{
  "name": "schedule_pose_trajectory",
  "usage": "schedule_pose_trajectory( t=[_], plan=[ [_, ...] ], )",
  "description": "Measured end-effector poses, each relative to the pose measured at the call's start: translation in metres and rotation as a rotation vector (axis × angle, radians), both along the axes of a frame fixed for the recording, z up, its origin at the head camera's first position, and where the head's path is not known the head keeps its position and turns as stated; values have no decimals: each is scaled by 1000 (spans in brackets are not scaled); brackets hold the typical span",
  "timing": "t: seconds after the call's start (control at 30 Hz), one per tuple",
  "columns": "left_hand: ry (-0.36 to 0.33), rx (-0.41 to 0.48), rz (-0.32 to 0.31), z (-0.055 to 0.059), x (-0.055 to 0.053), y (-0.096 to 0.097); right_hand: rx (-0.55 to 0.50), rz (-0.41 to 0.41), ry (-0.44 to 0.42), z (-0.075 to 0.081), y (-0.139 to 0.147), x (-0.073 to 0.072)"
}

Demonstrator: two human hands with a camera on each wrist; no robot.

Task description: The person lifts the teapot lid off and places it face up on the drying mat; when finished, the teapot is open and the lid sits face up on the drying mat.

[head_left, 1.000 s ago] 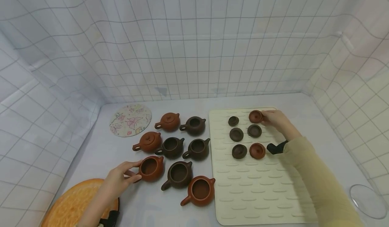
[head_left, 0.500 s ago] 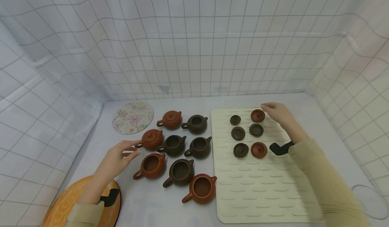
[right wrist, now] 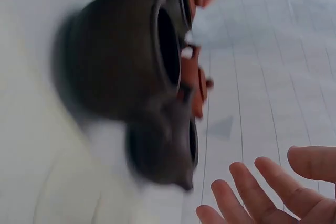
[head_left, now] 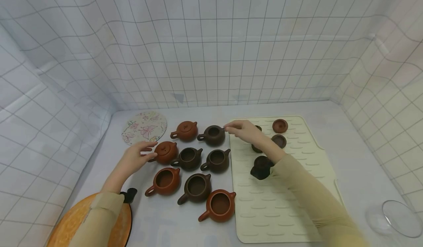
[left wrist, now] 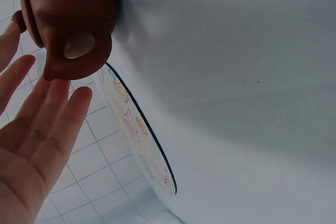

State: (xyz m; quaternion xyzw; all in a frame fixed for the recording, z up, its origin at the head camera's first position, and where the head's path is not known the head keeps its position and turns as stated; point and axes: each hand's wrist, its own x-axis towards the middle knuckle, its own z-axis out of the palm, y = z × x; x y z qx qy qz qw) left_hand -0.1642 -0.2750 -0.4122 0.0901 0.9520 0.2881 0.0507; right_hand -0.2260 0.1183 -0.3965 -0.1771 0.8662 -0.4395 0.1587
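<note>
In the head view my left hand (head_left: 133,158) is beside a lidded reddish-brown teapot (head_left: 167,151). The left wrist view has its loosely spread fingers (left wrist: 76,108) just below the pot's handle, with the thumb side near the lid knob. My right hand (head_left: 246,131) reaches across, fingertips right at the spout of a dark brown lidless teapot (head_left: 214,139). Its fingers look spread, holding nothing, in the right wrist view. Another lidded reddish teapot (head_left: 185,131) sits behind. Several lidless pots, including a reddish one (head_left: 170,189), stand in front. My right arm partly covers the loose lids.
A cream ridged mat (head_left: 287,206) lies on the right, bearing a reddish lid (head_left: 280,126) and several dark lids. A floral round mat (head_left: 145,125) is at back left, an orange round board (head_left: 115,232) at front left. A clear glass container (head_left: 401,219) stands at far right.
My left hand has left the lidless reddish teapot and moved back to the lidded one. My right hand has left the reddish lid and swung left over the mat to the dark teapot.
</note>
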Motion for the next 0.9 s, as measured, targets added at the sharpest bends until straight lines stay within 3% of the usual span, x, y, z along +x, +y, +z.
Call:
schedule_pose_trajectory(
  t=[0.2, 0.47, 0.63, 0.9],
  plan=[
    [-72, -14, 13, -2, -7, -1, -2, 98, 62, 3, -68, 3],
    [-78, -77, 2, -9, -13, -4, -28, 172, 63, -2, -133, 5],
    [-104, -67, 0, -10, -15, -4, 3, 151, 73, -5, -160, 6],
    [-119, -57, -8, -4, -13, -5, 140, 107, 99, -5, -203, 14]
  ],
)
